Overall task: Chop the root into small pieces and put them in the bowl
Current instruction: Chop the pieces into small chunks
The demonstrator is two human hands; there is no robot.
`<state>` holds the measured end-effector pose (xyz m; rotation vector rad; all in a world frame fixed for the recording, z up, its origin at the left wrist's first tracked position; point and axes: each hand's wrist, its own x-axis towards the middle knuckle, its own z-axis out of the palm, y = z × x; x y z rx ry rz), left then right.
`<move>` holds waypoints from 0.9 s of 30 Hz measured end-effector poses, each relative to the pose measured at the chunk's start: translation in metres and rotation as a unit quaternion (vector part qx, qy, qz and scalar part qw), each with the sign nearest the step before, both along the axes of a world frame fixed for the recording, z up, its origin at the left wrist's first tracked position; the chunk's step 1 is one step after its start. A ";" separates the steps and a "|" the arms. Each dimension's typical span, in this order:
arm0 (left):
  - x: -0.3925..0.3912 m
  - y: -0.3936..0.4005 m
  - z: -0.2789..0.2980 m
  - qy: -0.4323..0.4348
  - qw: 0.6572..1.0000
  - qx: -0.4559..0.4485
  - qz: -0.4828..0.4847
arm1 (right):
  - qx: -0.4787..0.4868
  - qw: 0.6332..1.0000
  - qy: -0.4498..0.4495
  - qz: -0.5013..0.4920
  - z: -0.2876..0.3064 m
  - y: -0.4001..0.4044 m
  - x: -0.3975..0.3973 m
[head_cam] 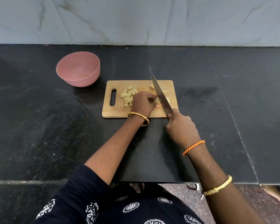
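Note:
A wooden cutting board with a handle slot lies on the black counter. A heap of pale yellow root pieces sits on its left half, and a few loose bits lie near the far edge. My left hand presses down on a piece of root that its fingers mostly hide. My right hand grips the handle of a large knife, whose blade slants across the board right beside my left fingers. The pink bowl stands to the far left of the board and looks empty.
The black stone counter stretches left and right, with a grey marble-look wall behind it. The counter's front edge runs just below my forearms, and a floor and a foot show at lower right.

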<state>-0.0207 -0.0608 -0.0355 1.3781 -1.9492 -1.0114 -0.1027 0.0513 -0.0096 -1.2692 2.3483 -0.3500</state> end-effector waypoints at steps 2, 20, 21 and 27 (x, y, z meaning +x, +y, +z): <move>-0.001 0.000 -0.001 0.002 1.000 0.003 -0.001 | -0.004 1.000 -0.020 -0.003 0.001 0.001 -0.005; -0.001 -0.001 -0.003 0.002 1.000 -0.005 0.000 | 0.000 1.000 -0.002 -0.005 -0.001 -0.005 -0.007; -0.002 -0.001 -0.003 0.002 1.000 -0.006 -0.002 | 0.006 1.000 0.009 -0.003 -0.001 -0.007 -0.004; -0.002 0.001 -0.003 0.006 1.000 -0.019 0.009 | 0.040 0.999 0.013 0.012 -0.003 -0.014 0.002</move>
